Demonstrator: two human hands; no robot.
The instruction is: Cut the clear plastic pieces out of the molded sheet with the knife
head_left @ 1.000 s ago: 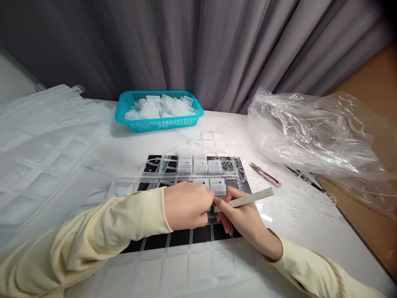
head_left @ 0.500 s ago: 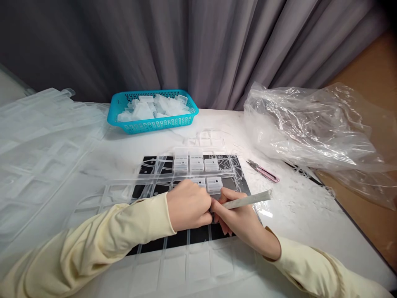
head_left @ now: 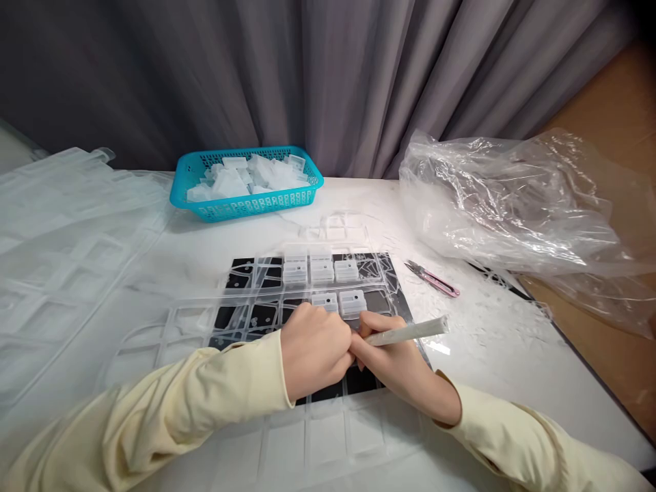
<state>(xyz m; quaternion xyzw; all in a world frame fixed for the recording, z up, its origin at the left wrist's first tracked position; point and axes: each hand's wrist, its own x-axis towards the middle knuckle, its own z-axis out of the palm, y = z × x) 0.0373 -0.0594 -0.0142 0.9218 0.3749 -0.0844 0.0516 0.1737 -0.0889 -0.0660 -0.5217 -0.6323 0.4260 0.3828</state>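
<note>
My right hand (head_left: 394, 355) is closed round a pale, stick-like tool (head_left: 410, 333), perhaps a knife with a wrapped handle; its tip is hidden between my hands. Closed knuckles-up, my left hand (head_left: 318, 345) meets the right fingertips, and whatever it grips cannot be seen. Both hands are over a clear plastic frame sheet (head_left: 256, 292) with square openings, lying across a black mat (head_left: 328, 391). Just beyond my hands sit two small translucent plastic blocks, the right-hand block (head_left: 352, 302) and a partly covered left-hand block (head_left: 324, 301). Behind them stands a row of similar blocks (head_left: 321, 270).
A blue basket (head_left: 246, 207) of translucent pieces stands at the back. Stacked clear plastic sheets (head_left: 61, 260) cover the left side. Pink-handled thread snips (head_left: 433, 279) lie right of the mat, before a crumpled clear bag (head_left: 512, 205). Plastic scraps litter the mat and table.
My left hand has turned slightly and come down a little, closer against the right fingers. The right hand keeps its grip on the tool. The whole view has shifted slightly.
</note>
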